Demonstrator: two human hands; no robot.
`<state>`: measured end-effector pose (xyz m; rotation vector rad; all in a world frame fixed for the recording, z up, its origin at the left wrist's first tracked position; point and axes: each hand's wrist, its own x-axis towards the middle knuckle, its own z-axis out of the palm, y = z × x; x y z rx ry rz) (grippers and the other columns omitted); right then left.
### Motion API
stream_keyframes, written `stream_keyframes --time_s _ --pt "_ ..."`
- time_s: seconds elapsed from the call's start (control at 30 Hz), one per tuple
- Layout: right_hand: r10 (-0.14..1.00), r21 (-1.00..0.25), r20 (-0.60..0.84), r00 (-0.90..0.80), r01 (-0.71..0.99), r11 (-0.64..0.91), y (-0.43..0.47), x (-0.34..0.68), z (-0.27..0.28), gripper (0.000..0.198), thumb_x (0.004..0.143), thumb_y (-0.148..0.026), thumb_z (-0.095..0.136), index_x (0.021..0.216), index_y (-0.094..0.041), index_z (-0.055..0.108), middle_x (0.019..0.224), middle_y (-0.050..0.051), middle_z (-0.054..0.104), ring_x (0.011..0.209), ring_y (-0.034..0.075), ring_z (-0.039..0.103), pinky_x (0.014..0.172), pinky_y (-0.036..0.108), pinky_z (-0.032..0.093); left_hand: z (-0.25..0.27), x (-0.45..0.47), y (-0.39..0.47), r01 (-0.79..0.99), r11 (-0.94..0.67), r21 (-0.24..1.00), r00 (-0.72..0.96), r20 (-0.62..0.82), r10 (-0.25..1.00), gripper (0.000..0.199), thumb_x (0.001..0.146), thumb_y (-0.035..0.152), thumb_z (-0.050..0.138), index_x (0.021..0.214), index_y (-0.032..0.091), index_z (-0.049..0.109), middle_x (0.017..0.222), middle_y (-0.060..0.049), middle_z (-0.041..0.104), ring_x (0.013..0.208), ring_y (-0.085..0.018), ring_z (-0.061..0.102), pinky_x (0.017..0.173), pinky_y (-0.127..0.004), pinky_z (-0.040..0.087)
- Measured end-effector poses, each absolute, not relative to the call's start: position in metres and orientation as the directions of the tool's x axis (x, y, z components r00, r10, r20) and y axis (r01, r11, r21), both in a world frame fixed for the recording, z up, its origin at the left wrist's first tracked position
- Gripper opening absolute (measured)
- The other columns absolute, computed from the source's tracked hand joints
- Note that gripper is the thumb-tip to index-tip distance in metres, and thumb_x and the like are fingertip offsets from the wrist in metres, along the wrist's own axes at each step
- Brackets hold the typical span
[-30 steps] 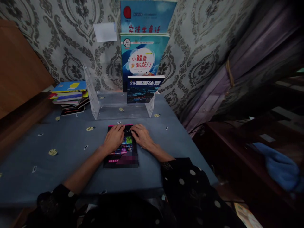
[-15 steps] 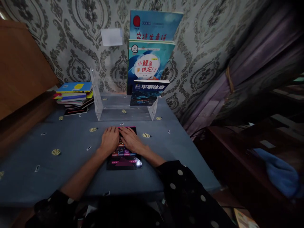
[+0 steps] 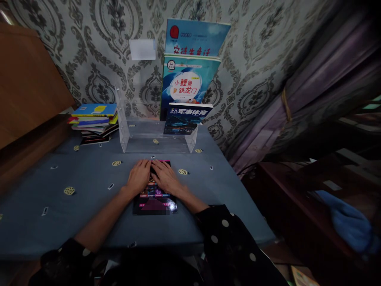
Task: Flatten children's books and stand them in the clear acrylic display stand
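A dark book (image 3: pixel 154 201) with a colourful cover lies flat on the table in front of me. My left hand (image 3: pixel 139 175) rests flat over its upper left part, fingers stretched forward. Over the upper right part lies my right hand (image 3: pixel 165 176), also flat with its fingers extended. The fingertips of both hands nearly meet near the book's far edge, and they hide much of the cover's upper half. Beyond the hands stands a clear acrylic rack (image 3: pixel 157 147). On its right side, a dark blue magazine (image 3: pixel 187 119), a teal book (image 3: pixel 186 83) and a blue book (image 3: pixel 196 37) stand in tiers.
A stack of books (image 3: pixel 94 121) sits at the table's back left, beside a brown wooden panel (image 3: pixel 26 79). The blue tablecloth (image 3: pixel 89 214) has a pineapple print. A purple curtain (image 3: pixel 268 135) hangs at right, near a blue cloth (image 3: pixel 345 218).
My hands stay flat on the book with almost no movement. The whole view has shifted very slightly.
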<state>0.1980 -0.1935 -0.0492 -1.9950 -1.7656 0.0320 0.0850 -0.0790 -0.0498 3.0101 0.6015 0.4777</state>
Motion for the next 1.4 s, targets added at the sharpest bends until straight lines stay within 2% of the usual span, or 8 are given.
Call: stream_keyframes --time_s 0.27,0.43,0.57,0.77,1.0,1.27,1.4 --pt "0.938 -0.369 0.282 0.200 0.925 -0.086 -0.199 0.203 -0.050 0.044 0.098 -0.024 0.050 0.140 -0.011 0.053 0.147 0.018 0.053 0.142 0.027 0.044 0.119 0.049 0.033 -0.053 0.085 -0.077 0.338 -0.938 0.078 0.885 0.314 0.345 0.037 0.095 0.012 0.042 0.127 0.013 0.061 0.134 -0.015 0.063 0.124 -0.027 0.058 0.109 -0.042 0.045" --pt "0.936 -0.389 0.278 0.218 0.916 -0.097 -0.202 0.213 -0.050 0.039 0.097 -0.023 0.051 0.134 -0.012 0.059 0.142 0.017 0.058 0.139 0.026 0.048 0.116 0.046 0.037 -0.056 0.086 -0.075 0.313 -0.946 0.085 0.889 0.325 0.323 0.037 0.096 0.015 0.042 0.129 0.016 0.060 0.136 -0.012 0.062 0.127 -0.025 0.058 0.113 -0.041 0.042" --pt "0.936 -0.399 0.273 0.221 0.912 -0.099 -0.206 0.221 -0.049 0.036 0.097 -0.020 0.051 0.130 -0.013 0.063 0.138 0.017 0.061 0.135 0.026 0.052 0.117 0.047 0.036 -0.058 0.086 -0.074 0.291 -0.951 0.104 0.888 0.341 0.309 0.036 0.097 0.018 0.043 0.129 0.017 0.060 0.137 -0.011 0.062 0.128 -0.025 0.058 0.113 -0.042 0.042" --pt "0.925 -0.420 0.255 0.283 0.894 -0.158 -0.215 0.233 -0.044 0.033 0.099 -0.024 0.049 0.126 -0.019 0.066 0.134 0.013 0.065 0.130 0.027 0.058 0.112 0.050 0.040 -0.057 0.086 -0.073 0.249 -0.958 0.143 0.900 0.330 0.283 0.035 0.099 0.024 0.044 0.130 0.015 0.059 0.139 -0.013 0.061 0.130 -0.027 0.056 0.114 -0.044 0.041" --pt "0.899 -0.584 0.251 0.359 0.797 -0.155 -0.220 0.248 -0.038 0.029 0.098 -0.027 0.050 0.116 -0.024 0.073 0.123 0.007 0.072 0.117 0.024 0.066 0.102 0.038 0.049 -0.059 0.087 -0.070 0.200 -0.965 0.172 0.909 0.335 0.248 0.037 0.102 0.031 0.042 0.132 0.018 0.058 0.141 -0.012 0.059 0.133 -0.026 0.053 0.114 -0.046 0.040" --pt "0.854 -0.843 0.206 0.478 0.530 -0.093 -0.214 0.269 -0.051 0.026 0.093 -0.029 0.055 0.106 -0.022 0.077 0.110 0.006 0.077 0.105 0.027 0.070 0.098 0.043 0.052 -0.055 0.086 -0.068 0.154 -0.962 0.225 0.918 0.326 0.224 0.039 0.101 0.032 0.043 0.131 0.014 0.059 0.143 -0.014 0.058 0.135 -0.026 0.052 0.115 -0.045 0.038" --pt "0.845 -0.932 0.171 0.507 0.361 -0.028 -0.212 0.274 -0.057 0.027 0.091 -0.040 0.060 0.099 -0.022 0.078 0.104 0.005 0.078 0.107 0.026 0.070 0.101 0.043 0.051 -0.055 0.088 -0.064 0.114 -0.964 0.240 0.936 0.299 0.185 0.041 0.102 0.033 0.041 0.136 0.017 0.056 0.147 -0.011 0.055 0.139 -0.025 0.048 0.117 -0.046 0.035"
